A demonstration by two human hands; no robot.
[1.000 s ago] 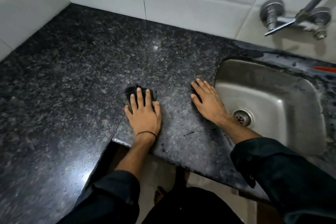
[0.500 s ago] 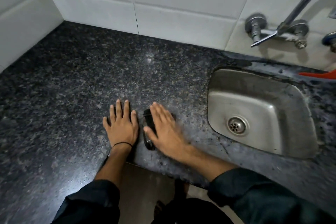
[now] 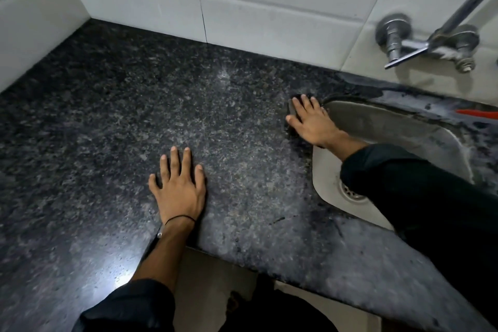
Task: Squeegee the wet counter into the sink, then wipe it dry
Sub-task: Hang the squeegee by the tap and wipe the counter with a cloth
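The dark speckled granite counter (image 3: 134, 121) fills most of the view. My left hand (image 3: 179, 186) lies flat on it near the front edge, fingers spread, holding nothing. My right hand (image 3: 312, 121) presses flat on a small dark cloth or pad (image 3: 292, 108) at the back left corner of the steel sink (image 3: 404, 140). Most of the pad is hidden under the palm; only its dark edge shows by the fingertips. My right forearm in a dark sleeve crosses over the sink bowl and partly covers the drain (image 3: 350, 193).
White tiled walls (image 3: 269, 3) close the counter at the back and left. A chrome wall tap (image 3: 420, 43) sticks out above the sink. A red object (image 3: 479, 114) lies on the ledge behind the sink. The counter's front edge has a cut-in corner near my left wrist.
The pad passed from my left hand to my right. My right hand then slid it from beside my left hand, right and back, to the sink's edge. My left hand stayed flat.
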